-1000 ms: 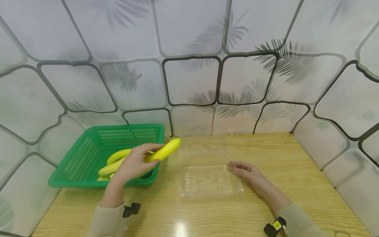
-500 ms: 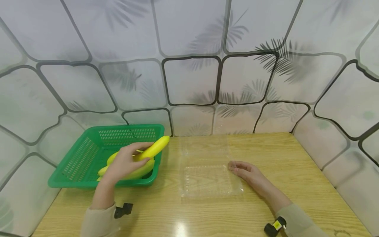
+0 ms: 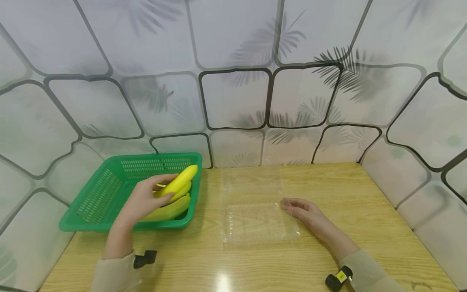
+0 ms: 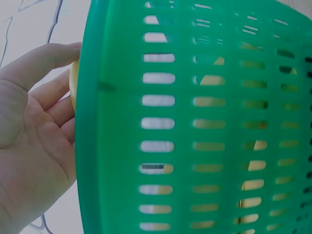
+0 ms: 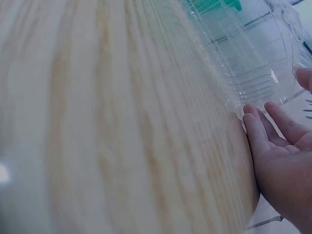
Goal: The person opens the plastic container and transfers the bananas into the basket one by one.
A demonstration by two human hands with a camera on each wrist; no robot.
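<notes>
Over the right part of the green basket (image 3: 124, 227), my left hand (image 3: 144, 198) grips a yellow banana (image 3: 181, 181) between thumb and fingers, its free end pointing up and right. More bananas (image 3: 171, 210) lie in the basket below it, partly covered by the hand. In the left wrist view the basket's wall hides most of the held banana; the left hand (image 4: 36, 122) shows beyond the rim. My right hand (image 3: 306, 215) rests at the right side of an open clear plastic box (image 3: 255, 221), loosely extended fingertips at its edge, as the right wrist view also shows.
The basket and box stand on a wood-grain table (image 3: 328, 182). The box's raised lid (image 3: 251, 178) leans back toward the patterned wall covering (image 3: 233, 101) behind the table. Camera mounts sit at both sleeve cuffs (image 3: 116, 267).
My left hand has moved left with the banana, from past the basket's right rim to above the bananas inside. My right hand and the clear box stay where they were.
</notes>
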